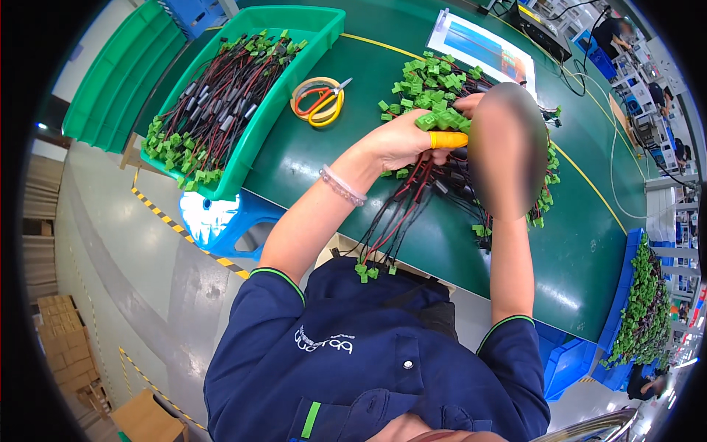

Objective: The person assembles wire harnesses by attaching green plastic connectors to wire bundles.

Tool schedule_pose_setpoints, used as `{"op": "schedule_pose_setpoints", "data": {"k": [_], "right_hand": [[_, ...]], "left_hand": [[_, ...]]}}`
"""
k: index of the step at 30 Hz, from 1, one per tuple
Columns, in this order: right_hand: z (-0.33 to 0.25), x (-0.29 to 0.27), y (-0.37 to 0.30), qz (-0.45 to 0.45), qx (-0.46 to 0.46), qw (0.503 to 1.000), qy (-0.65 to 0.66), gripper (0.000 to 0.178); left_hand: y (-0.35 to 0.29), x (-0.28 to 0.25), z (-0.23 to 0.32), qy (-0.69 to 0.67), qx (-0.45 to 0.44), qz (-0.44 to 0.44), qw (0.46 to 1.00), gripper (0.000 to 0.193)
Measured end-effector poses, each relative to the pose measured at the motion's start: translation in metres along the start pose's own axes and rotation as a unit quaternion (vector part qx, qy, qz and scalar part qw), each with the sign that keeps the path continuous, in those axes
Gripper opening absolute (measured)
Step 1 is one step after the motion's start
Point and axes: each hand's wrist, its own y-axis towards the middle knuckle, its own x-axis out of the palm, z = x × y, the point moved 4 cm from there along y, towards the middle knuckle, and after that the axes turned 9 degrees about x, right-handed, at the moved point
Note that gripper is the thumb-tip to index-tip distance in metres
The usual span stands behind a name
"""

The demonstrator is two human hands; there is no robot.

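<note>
My left hand (401,141), with a yellow finger cover on one finger, is closed around a bunch of wire harnesses (414,193). Their green connectors stick up above the fingers, and red and black wires hang below toward the table's near edge, ending in more green connectors. My right hand (504,140) is beside it, at the same bunch; a blurred patch covers most of it, so its grip is hidden. Around and behind both hands lies a pile of similar harnesses with green connectors (431,79) on the green table (309,158).
A green bin (247,140) full of harnesses stands at the left. Beside it lie a tape roll (297,100) and orange-yellow scissors (325,105). A printed sheet (482,48) lies at the back, near a black device (541,33). Blue bins (622,291) are at the right.
</note>
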Motion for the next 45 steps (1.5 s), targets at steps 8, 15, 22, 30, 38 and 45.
{"op": "schedule_pose_setpoints", "data": {"k": [8,15,22,30,38,45], "right_hand": [[-0.006,0.045,-0.082,-0.226,0.304,0.768,0.516,0.061],[-0.020,0.055,-0.105,-0.238,0.381,0.511,0.733,0.031],[-0.001,0.023,-0.118,-0.242,0.448,0.732,0.453,0.038],[-0.025,-0.028,-0.097,-0.202,0.214,0.955,0.028,0.041],[0.022,-0.016,-0.041,-0.027,0.302,0.951,0.057,0.035],[0.031,-0.005,-0.048,0.016,0.323,0.938,0.122,0.031]], "left_hand": [[-0.015,0.048,0.032,-0.136,0.052,-0.034,0.989,0.015],[0.001,0.026,0.012,-0.181,0.049,0.066,0.980,0.027],[0.026,0.016,-0.034,-0.258,0.010,0.143,0.955,0.025],[0.034,0.017,-0.030,-0.250,0.018,0.071,0.965,0.031],[0.021,0.022,-0.022,-0.157,0.094,0.156,0.971,0.033],[0.021,0.023,-0.026,-0.136,0.130,0.125,0.974,0.036]]}}
